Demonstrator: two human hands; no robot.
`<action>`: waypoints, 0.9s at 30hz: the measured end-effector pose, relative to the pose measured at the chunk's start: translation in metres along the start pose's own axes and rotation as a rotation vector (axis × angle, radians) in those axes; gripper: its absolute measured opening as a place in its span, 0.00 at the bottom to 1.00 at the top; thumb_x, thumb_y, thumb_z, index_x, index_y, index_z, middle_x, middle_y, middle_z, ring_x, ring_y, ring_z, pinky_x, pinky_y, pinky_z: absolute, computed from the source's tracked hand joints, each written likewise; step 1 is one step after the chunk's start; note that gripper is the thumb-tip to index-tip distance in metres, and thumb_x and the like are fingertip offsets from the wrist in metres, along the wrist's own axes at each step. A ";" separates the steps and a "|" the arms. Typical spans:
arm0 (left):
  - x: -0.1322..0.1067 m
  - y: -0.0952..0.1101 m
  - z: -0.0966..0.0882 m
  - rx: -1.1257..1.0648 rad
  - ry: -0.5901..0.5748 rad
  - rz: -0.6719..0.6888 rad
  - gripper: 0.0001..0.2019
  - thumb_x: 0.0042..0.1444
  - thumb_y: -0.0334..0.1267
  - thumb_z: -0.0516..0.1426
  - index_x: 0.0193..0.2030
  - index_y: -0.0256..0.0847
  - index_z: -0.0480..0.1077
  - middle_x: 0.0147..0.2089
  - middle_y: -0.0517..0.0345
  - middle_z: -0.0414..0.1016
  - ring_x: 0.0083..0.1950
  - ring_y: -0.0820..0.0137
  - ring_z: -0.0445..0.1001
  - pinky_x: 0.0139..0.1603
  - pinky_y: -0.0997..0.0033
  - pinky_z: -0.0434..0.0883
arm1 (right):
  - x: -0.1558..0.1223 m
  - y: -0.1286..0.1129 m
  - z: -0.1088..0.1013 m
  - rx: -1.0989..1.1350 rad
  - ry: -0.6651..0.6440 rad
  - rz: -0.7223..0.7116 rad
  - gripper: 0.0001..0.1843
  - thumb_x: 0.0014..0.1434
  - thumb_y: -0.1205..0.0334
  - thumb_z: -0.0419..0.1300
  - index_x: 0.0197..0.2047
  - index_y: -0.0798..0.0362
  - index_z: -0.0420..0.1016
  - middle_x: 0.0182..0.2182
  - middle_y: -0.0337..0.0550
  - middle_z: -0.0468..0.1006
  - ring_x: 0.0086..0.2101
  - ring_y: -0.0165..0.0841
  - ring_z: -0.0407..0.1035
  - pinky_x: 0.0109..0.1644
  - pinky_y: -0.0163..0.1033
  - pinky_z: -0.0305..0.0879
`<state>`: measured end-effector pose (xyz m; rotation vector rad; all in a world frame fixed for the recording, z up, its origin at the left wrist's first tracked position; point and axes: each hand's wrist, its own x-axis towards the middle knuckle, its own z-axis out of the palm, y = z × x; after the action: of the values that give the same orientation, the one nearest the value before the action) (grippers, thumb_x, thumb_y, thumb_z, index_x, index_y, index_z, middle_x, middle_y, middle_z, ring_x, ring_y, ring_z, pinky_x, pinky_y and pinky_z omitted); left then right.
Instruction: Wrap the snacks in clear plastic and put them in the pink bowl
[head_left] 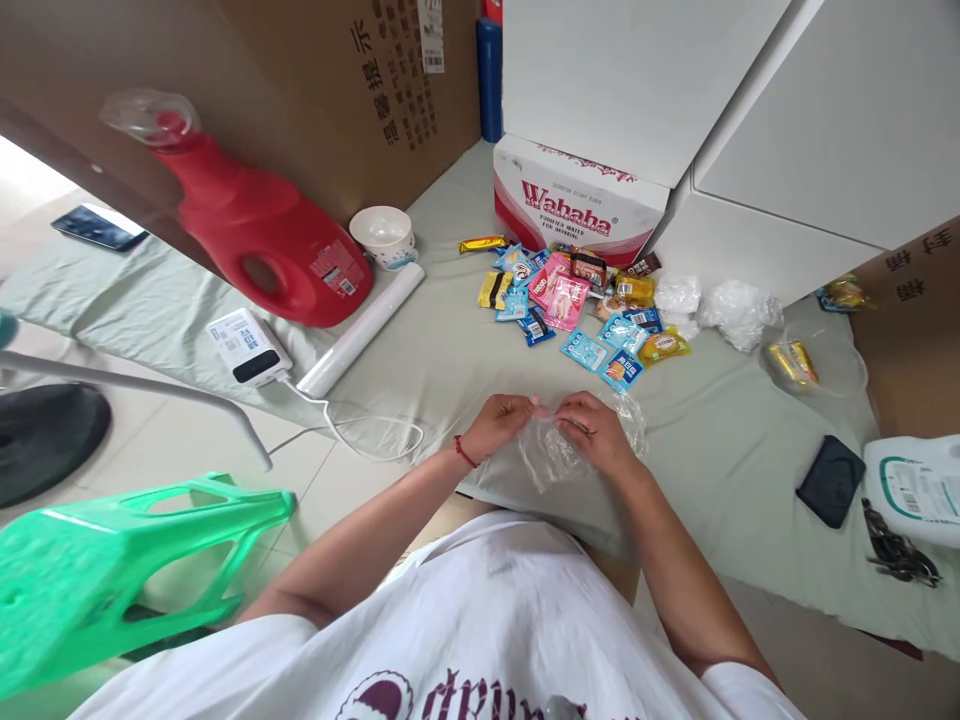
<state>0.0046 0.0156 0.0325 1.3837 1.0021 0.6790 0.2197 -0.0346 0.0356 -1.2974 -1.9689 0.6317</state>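
My left hand [504, 428] and my right hand [596, 430] meet in front of my body, fingers pinched. Between them they hold the edge of a clear plastic bag [551, 460], which hangs down crumpled over the cloth's front edge and spreads out behind my right hand. A red bracelet circles my left wrist. Just beyond my hands lies a loose pile of small snack packets, with blue packets [585, 350] nearest, pink packets [564, 300] in the middle and a yellow packet [664, 346] at the right.
Behind the packets stands a Wahaha carton [577, 200]. At left are a red jug [262, 240], a bowl [384, 236], a white roll [360, 332] and a cabled white device [249, 347]. White crumpled bundles [739, 312], a clear bowl [847, 350] and a black pouch [830, 481] lie right.
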 end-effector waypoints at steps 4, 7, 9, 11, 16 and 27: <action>0.010 0.005 0.003 0.104 0.198 -0.158 0.26 0.62 0.62 0.52 0.40 0.39 0.76 0.26 0.62 0.67 0.31 0.69 0.66 0.36 0.69 0.63 | -0.006 -0.001 0.001 -0.087 0.031 -0.053 0.11 0.71 0.62 0.57 0.43 0.48 0.83 0.39 0.46 0.79 0.41 0.35 0.73 0.45 0.42 0.72; 0.018 0.011 0.012 0.194 -0.029 -0.220 0.23 0.57 0.61 0.58 0.31 0.40 0.72 0.25 0.63 0.66 0.30 0.70 0.64 0.33 0.70 0.60 | -0.010 -0.008 -0.002 -0.168 0.042 -0.097 0.13 0.71 0.62 0.56 0.44 0.46 0.84 0.38 0.46 0.79 0.40 0.36 0.71 0.44 0.43 0.71; 0.021 0.013 0.018 0.180 -0.205 -0.203 0.24 0.55 0.60 0.58 0.22 0.40 0.66 0.22 0.64 0.60 0.27 0.72 0.58 0.30 0.70 0.55 | -0.014 -0.013 -0.004 -0.201 0.062 -0.121 0.14 0.71 0.63 0.56 0.45 0.45 0.84 0.38 0.46 0.79 0.38 0.36 0.70 0.42 0.42 0.71; 0.024 0.012 0.023 0.151 -0.199 -0.176 0.23 0.54 0.58 0.57 0.21 0.41 0.63 0.21 0.66 0.57 0.26 0.74 0.55 0.29 0.70 0.53 | -0.020 -0.018 -0.009 -0.230 0.101 -0.136 0.13 0.71 0.65 0.56 0.46 0.45 0.84 0.38 0.45 0.80 0.37 0.35 0.69 0.41 0.41 0.70; 0.032 -0.001 0.020 0.158 0.059 -0.149 0.18 0.59 0.53 0.50 0.25 0.42 0.61 0.23 0.66 0.57 0.27 0.74 0.54 0.30 0.70 0.54 | -0.060 -0.031 -0.029 -0.341 0.267 -0.089 0.13 0.69 0.70 0.58 0.48 0.46 0.82 0.37 0.44 0.79 0.35 0.34 0.69 0.39 0.39 0.69; 0.031 -0.015 -0.008 0.319 0.205 -0.192 0.15 0.60 0.50 0.53 0.27 0.43 0.63 0.25 0.62 0.63 0.29 0.69 0.61 0.33 0.68 0.58 | -0.186 -0.037 -0.053 -0.244 0.061 0.319 0.11 0.70 0.60 0.57 0.46 0.42 0.83 0.39 0.39 0.83 0.37 0.36 0.79 0.38 0.40 0.77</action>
<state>0.0091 0.0446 0.0135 1.4865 1.4349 0.5399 0.2878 -0.2188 0.0445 -1.7826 -1.8468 0.5020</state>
